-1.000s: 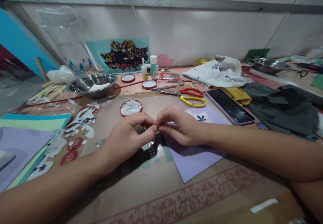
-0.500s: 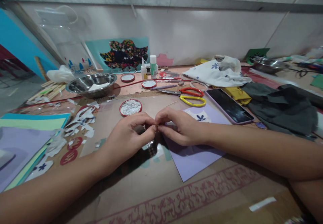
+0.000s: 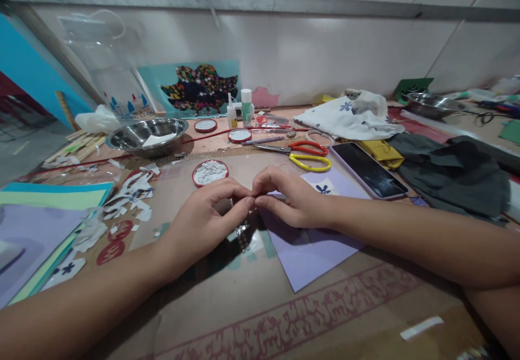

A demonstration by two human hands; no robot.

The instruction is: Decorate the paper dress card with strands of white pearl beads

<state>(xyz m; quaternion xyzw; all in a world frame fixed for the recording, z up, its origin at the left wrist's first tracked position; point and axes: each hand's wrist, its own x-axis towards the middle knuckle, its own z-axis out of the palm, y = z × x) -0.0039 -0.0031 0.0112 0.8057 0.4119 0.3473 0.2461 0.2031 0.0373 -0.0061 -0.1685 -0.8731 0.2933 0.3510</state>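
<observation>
Purple paper (image 3: 317,260) is overhung by the right hand (image 3: 294,200), raised slightly since 0.5 s ago; its fingers are met by the left hand's (image 3: 213,208); whether anything is clamped cannot be told.

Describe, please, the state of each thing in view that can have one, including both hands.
Left hand: thumb and forefinger pinched.
Right hand: pinched, meeting the left fingertips; anything held is too small to tell.
Purple sheet: flat, partly beneath the right hand.
Phone: face up, screen dark.
Scissors: lying down, blades apparently closed.
Glue bottle: upright.
Glue stick: upright.
Nearest red-rimmed dish: filled with white pieces.
</observation>
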